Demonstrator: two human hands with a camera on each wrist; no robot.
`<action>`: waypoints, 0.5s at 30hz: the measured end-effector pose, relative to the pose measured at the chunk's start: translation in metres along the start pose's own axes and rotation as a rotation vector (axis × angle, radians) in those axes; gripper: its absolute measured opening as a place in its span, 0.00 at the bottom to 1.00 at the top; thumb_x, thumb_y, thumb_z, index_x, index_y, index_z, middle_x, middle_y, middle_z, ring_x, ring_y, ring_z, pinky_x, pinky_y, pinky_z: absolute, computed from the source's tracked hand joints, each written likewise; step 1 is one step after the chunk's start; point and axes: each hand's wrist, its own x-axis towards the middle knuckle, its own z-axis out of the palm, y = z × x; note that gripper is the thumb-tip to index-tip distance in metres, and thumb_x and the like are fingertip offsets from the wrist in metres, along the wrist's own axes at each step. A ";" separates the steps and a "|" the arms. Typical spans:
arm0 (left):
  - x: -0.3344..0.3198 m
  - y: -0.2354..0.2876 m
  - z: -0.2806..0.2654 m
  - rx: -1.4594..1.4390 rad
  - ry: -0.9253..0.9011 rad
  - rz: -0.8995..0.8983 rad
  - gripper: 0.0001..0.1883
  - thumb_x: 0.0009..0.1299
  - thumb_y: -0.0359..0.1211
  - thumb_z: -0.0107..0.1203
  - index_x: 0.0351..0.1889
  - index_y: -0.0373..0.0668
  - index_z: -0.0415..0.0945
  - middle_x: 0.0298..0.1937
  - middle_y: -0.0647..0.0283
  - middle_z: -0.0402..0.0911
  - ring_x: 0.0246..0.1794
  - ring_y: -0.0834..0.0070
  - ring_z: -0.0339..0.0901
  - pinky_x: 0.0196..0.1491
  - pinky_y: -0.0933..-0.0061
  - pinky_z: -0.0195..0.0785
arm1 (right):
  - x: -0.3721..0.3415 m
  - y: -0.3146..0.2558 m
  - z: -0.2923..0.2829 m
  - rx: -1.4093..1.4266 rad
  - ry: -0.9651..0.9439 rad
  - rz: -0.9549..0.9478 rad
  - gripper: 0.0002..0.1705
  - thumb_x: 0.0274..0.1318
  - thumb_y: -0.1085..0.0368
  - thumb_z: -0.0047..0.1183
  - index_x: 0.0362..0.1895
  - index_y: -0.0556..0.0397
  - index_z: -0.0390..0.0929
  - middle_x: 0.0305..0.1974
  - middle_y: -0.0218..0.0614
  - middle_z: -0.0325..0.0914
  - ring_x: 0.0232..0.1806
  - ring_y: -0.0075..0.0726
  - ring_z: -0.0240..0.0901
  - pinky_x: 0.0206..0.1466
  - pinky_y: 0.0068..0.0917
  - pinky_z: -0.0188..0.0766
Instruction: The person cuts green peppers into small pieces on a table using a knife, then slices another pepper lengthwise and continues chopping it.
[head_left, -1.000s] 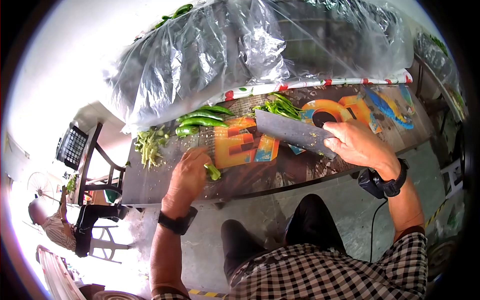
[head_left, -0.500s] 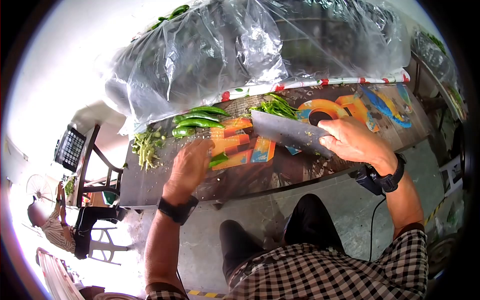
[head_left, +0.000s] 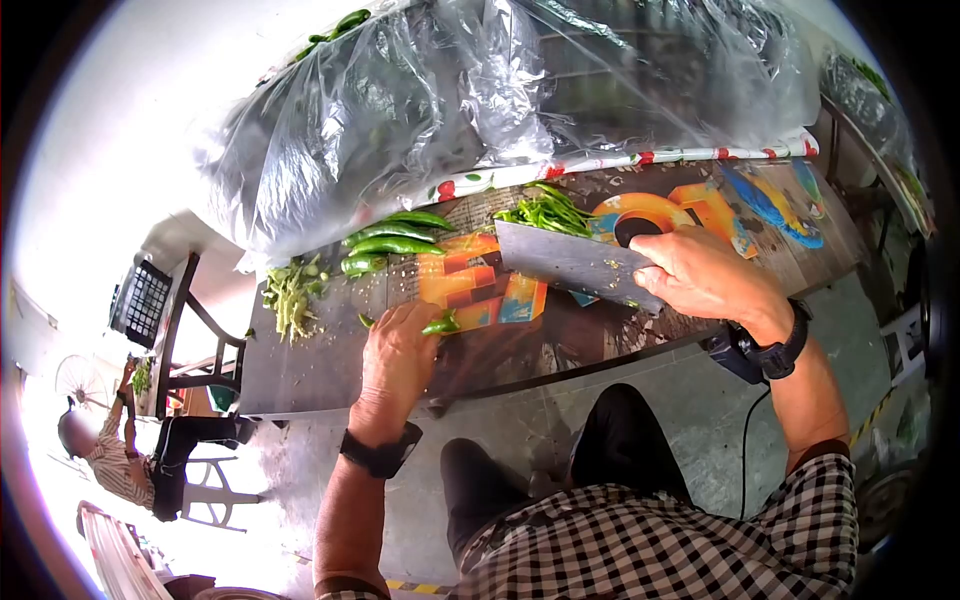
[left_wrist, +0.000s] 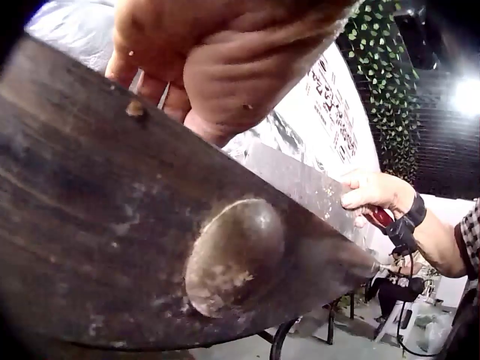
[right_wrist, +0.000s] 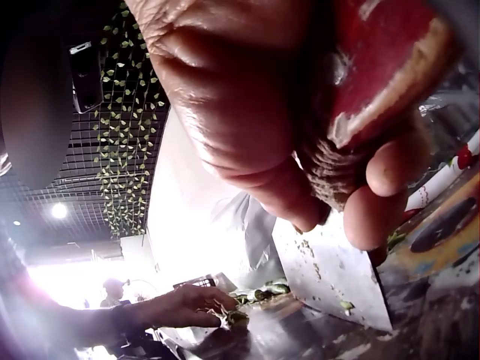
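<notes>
In the head view my left hand (head_left: 400,345) lies over a green pepper (head_left: 440,325) near the table's front edge, gripping it; its ends stick out on both sides of the fingers. My right hand (head_left: 710,280) grips a wide cleaver (head_left: 570,262) by its handle, the blade pointing left above the table. The right wrist view shows the fingers round a red handle (right_wrist: 390,67), with bits stuck on the blade (right_wrist: 322,277). Several whole green peppers (head_left: 390,245) lie beyond my left hand, beside a pile of pale green pieces (head_left: 292,300). Green strips (head_left: 545,212) lie behind the blade.
Clear plastic sheeting (head_left: 400,120) covers a large mass along the table's far side. Colourful letters and a parrot picture (head_left: 765,205) mark the tabletop (head_left: 560,355). A seated person (head_left: 120,460) and a black crate (head_left: 147,303) are at the far left.
My left hand has shifted slightly, now nearer the front edge than half a second ago, and a pepper end shows on its left side too. The cleaver has barely moved.
</notes>
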 end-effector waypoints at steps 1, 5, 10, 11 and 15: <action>0.000 0.001 -0.003 -0.012 -0.026 0.005 0.16 0.55 0.21 0.60 0.43 0.40 0.77 0.45 0.56 0.81 0.48 0.53 0.76 0.51 0.56 0.70 | 0.000 0.000 0.001 -0.001 0.003 -0.004 0.11 0.59 0.64 0.52 0.30 0.59 0.67 0.22 0.52 0.70 0.30 0.64 0.70 0.34 0.51 0.62; -0.007 0.015 0.001 -0.098 0.016 0.022 0.16 0.55 0.22 0.60 0.42 0.40 0.77 0.45 0.55 0.80 0.47 0.52 0.76 0.51 0.57 0.70 | 0.001 0.000 0.000 -0.014 -0.021 0.011 0.10 0.59 0.64 0.52 0.32 0.58 0.68 0.23 0.52 0.71 0.30 0.64 0.70 0.34 0.51 0.63; -0.006 0.018 0.007 -0.051 0.011 -0.001 0.15 0.56 0.24 0.61 0.42 0.42 0.77 0.46 0.58 0.80 0.49 0.55 0.75 0.53 0.59 0.68 | 0.001 -0.002 -0.001 -0.039 -0.028 0.013 0.10 0.59 0.64 0.52 0.33 0.58 0.68 0.23 0.52 0.71 0.31 0.65 0.70 0.34 0.52 0.63; -0.005 0.019 0.009 -0.042 0.017 -0.005 0.15 0.56 0.24 0.61 0.42 0.42 0.77 0.46 0.58 0.80 0.49 0.56 0.75 0.53 0.59 0.68 | 0.001 -0.003 -0.001 -0.045 -0.025 0.004 0.10 0.59 0.64 0.52 0.33 0.58 0.68 0.23 0.52 0.71 0.31 0.65 0.70 0.34 0.52 0.63; -0.004 0.025 0.015 -0.084 0.063 0.070 0.14 0.56 0.24 0.61 0.42 0.42 0.78 0.46 0.58 0.80 0.48 0.57 0.75 0.53 0.60 0.68 | 0.000 -0.002 0.000 -0.018 -0.013 -0.012 0.10 0.59 0.64 0.52 0.33 0.59 0.68 0.23 0.53 0.71 0.31 0.65 0.70 0.35 0.52 0.63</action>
